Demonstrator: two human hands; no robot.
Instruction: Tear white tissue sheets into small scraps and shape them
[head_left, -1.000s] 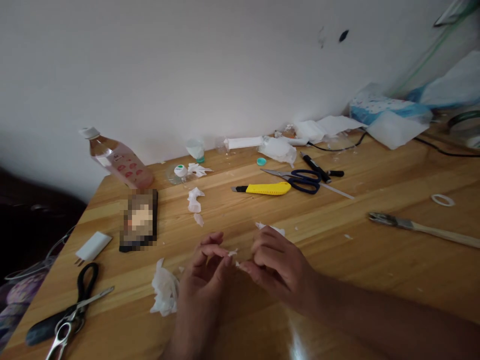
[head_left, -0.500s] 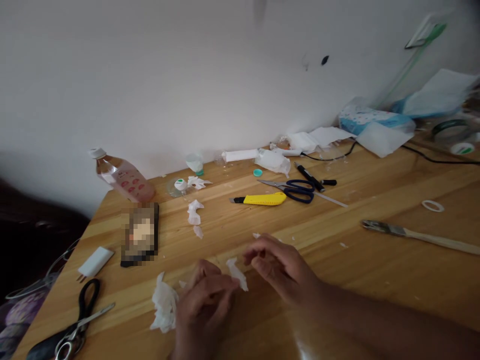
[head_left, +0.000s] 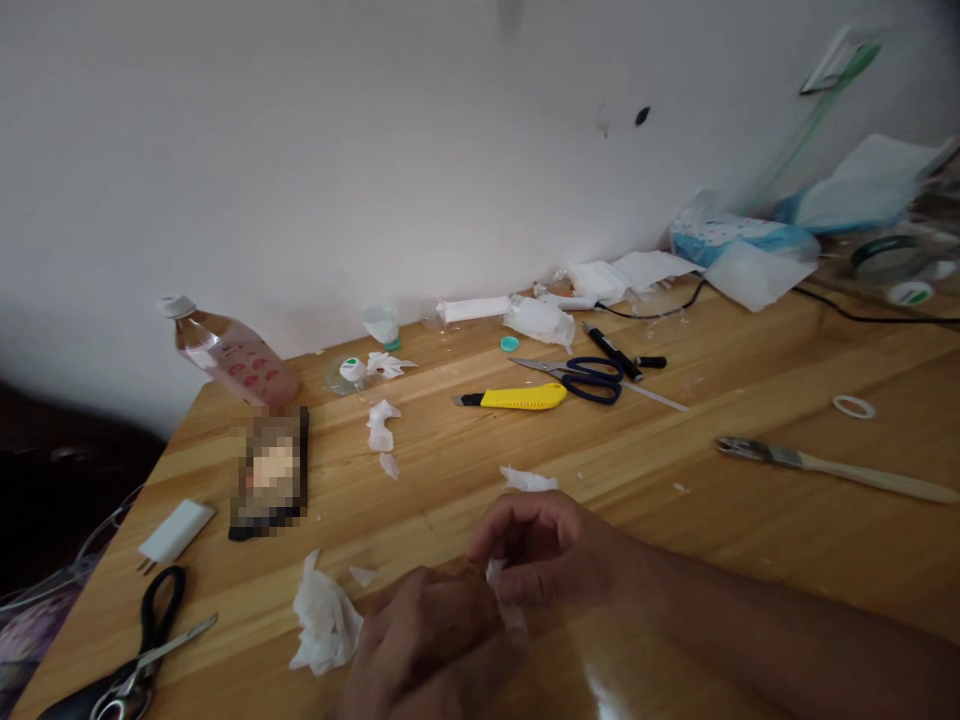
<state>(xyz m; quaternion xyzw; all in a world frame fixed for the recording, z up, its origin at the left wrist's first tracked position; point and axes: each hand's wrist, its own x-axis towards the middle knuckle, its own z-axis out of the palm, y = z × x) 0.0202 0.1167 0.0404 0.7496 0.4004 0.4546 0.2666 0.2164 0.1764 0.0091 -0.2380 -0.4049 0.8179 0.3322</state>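
Observation:
Both my hands meet low in the middle of the head view, over the wooden table. A small strip of white tissue is pinched between the fingers of my right hand. My left hand lies against it with fingers curled; they seem to grip the same tissue strip, though its lower end is partly covered. To the left rests a crumpled tissue, with a small tissue scrap near it. Another torn tissue piece lies just beyond my right hand.
Farther back are a yellow utility knife and blue-handled scissors. A paintbrush lies at right. On the left stand a tilted-looking bottle, a phone, a white charger and metal scissors. A wall bounds the table behind.
My left hand has moved right with the tissue strip and now meets my right hand, which has closed on the strip. More of the tissue piece beyond my right hand shows. The view has shifted slightly.

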